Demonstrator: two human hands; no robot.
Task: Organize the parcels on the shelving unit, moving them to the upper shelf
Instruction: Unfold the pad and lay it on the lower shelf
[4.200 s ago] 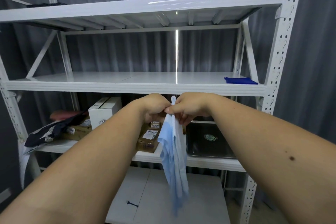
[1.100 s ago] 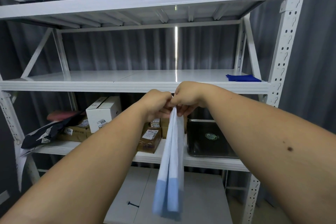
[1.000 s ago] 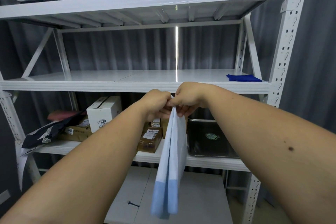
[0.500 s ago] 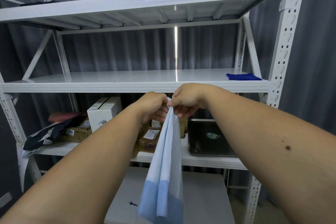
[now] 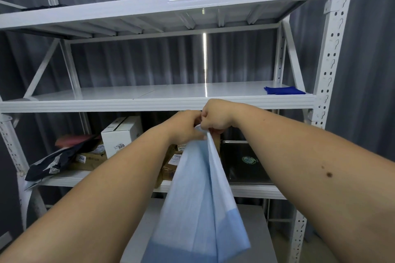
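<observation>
My left hand [image 5: 185, 128] and my right hand [image 5: 215, 117] meet in front of the shelving unit, both pinching the top edge of a light blue cloth [image 5: 198, 203] that hangs down between my forearms. Behind them, on the lower shelf [image 5: 254, 191], lie the parcels: a white box [image 5: 119, 134], brown cardboard parcels [image 5: 89, 157], a dark poly mailer [image 5: 53, 162], a small labelled brown parcel [image 5: 172, 164] and a black flat box [image 5: 245, 161]. The upper shelf [image 5: 149, 100] holds only a dark blue cloth [image 5: 282, 90] at its right end.
A top shelf [image 5: 166, 4] spans above. White perforated uprights [image 5: 333, 70] frame the unit on the right and left. A grey curtain hangs behind. A white surface [image 5: 254, 232] sits below the lower shelf.
The light blue cloth has swung toward me and spread wider at its bottom. My hands have stayed together, lifted slightly toward the edge of the upper shelf.
</observation>
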